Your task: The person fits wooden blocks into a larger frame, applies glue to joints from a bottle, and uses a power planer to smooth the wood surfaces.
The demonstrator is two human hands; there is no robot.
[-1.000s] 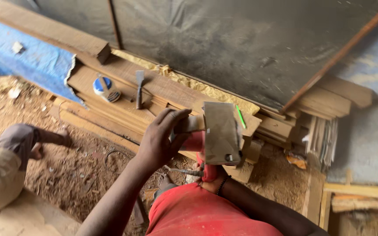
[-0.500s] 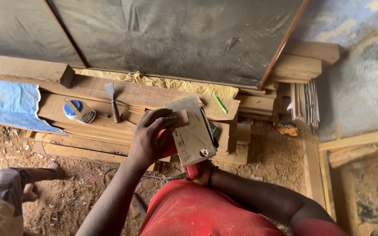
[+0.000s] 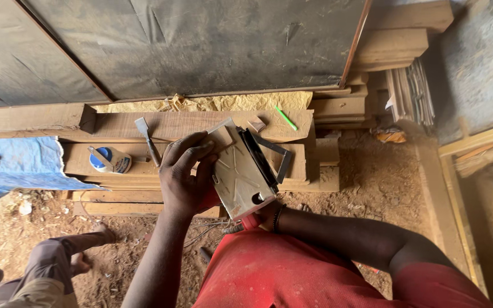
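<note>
soft, even daylight fills the scene, bright enough to read wood grain and sawdust clearly. shadows are faint and short, gathered under the stacked planks (image 3: 201, 128) and beneath the left hand (image 3: 185, 174). the dark sheet (image 3: 201, 45) behind shows a dull sheen, no hard glare. focus is sharp centrally; the wide lens bends straight lines near the edges and corners.

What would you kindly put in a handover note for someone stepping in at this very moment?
Left hand: fingers on the upturned base of the power tool, gripping its near side.
Right hand: hidden under the tool, apparently holding it up from below; grip cannot be confirmed.
Tool: tilted, held above the plank stack.
On the planks: chisel, tape measure, green pencil.
Another person's legs lower left.
Done or left: cannot tell.
</note>
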